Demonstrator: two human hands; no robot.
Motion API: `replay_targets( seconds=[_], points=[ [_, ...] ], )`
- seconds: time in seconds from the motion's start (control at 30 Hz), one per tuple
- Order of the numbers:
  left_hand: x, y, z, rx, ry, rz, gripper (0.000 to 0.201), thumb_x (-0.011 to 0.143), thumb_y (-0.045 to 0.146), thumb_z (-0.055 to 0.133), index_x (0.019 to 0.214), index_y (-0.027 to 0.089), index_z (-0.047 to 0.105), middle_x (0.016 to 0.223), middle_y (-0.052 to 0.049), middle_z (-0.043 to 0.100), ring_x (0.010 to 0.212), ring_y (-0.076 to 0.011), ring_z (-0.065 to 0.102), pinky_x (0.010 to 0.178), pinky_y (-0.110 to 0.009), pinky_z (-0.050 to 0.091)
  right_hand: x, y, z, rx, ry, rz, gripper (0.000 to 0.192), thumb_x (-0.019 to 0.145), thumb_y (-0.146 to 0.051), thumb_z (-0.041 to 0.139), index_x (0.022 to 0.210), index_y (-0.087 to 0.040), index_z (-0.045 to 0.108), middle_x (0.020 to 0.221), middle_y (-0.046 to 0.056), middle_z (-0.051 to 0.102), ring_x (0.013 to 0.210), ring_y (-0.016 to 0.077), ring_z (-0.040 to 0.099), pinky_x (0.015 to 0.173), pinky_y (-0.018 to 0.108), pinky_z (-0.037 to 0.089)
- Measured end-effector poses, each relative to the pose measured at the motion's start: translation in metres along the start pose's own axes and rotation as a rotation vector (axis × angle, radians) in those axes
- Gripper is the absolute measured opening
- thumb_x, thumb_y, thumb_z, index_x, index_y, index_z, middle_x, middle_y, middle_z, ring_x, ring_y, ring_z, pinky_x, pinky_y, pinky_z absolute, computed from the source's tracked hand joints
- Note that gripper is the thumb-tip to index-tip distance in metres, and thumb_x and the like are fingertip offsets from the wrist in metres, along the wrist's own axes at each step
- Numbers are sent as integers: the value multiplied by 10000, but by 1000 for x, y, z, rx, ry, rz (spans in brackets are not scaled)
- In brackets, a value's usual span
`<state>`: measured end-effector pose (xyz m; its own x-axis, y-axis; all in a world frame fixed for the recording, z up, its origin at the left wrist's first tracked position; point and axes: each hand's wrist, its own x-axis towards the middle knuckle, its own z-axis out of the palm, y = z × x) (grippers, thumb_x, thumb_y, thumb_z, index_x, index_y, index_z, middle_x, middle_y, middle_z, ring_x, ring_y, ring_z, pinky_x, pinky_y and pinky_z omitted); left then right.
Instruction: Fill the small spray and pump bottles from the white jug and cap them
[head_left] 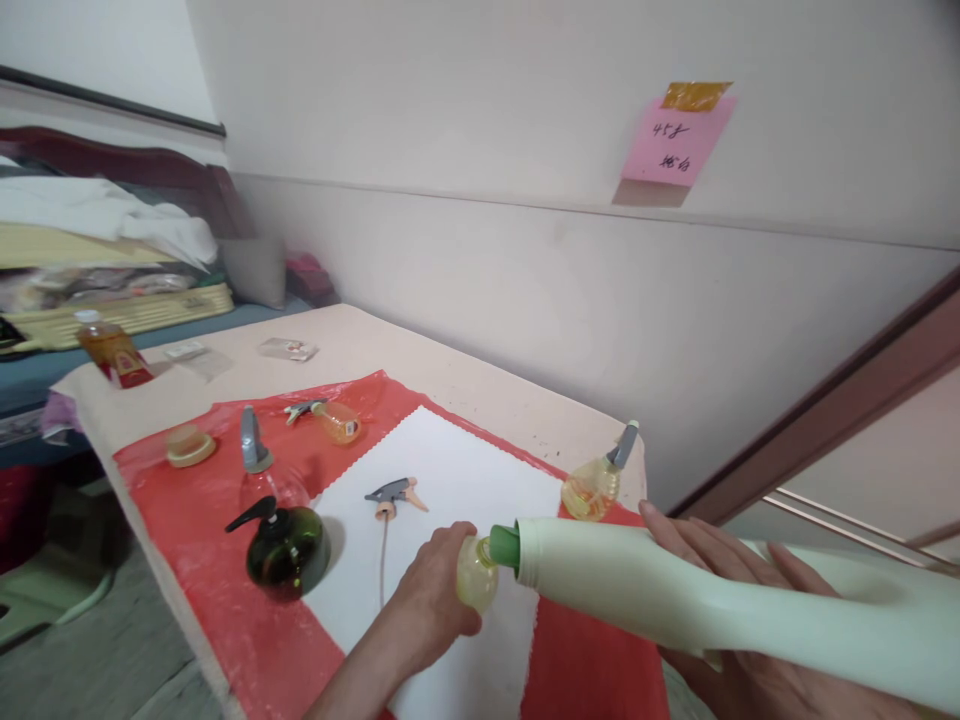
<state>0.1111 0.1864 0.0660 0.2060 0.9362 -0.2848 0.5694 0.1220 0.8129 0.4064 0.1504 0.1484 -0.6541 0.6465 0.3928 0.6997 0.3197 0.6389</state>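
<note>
My left hand [439,590] is wrapped around a small yellowish clear bottle [478,582], held over the white sheet. A green spout-like piece [504,546] meets the bottle's neck; whether it sits inside the neck I cannot tell. It extends from the mouth of a large pale green jug [622,575], tilted almost level. My right hand [705,550] grips this jug, fingers over its far side and palm below. On the sheet lies a grey and peach spray trigger head [394,494] with its dip tube. Just behind the jug stands a yellow spray bottle [592,488].
A dark green pump bottle [285,550], a clear spray bottle with grey trigger [256,455], an orange spray bottle [341,422] and a round tan item [189,445] stand or lie on red plastic [225,590]. An amber liquid bottle [112,350] stands at the table's far left corner, before a wall.
</note>
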Motion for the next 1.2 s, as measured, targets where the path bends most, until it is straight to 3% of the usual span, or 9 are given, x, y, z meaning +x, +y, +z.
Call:
replay_targets(
  seconds=[0.23, 0.43, 1.2],
  points=[
    [-1, 2, 0, -8, -3, -10, 757, 517, 116, 658, 1239, 288, 509, 1211, -40, 548, 1080, -246, 533, 824, -310, 425, -1, 0, 0, -2, 4, -20, 497, 903, -321, 401, 1356, -189, 554, 1383, 146, 584, 1169, 348, 578, 958, 591, 400],
    [0, 4, -2, 0, -10, -12, 752, 511, 113, 660, 1228, 283, 512, 1196, -36, 547, 1084, -243, 531, 847, -315, 420, -4, -1, 1, -2, -6, -7, 566, 881, -338, 431, 1423, -183, 489, 1439, 145, 538, 1203, 338, 564, 955, 562, 417],
    [-3, 5, -2, 31, -1, -17, 728, 527, 111, 648, 1219, 292, 513, 1204, -26, 564, 1077, -233, 540, 807, -289, 432, -2, -1, 0, 19, -1, 8, 531, 899, -339, 433, 1397, -172, 510, 1398, 144, 573, 1166, 336, 586, 936, 554, 433]
  ],
)
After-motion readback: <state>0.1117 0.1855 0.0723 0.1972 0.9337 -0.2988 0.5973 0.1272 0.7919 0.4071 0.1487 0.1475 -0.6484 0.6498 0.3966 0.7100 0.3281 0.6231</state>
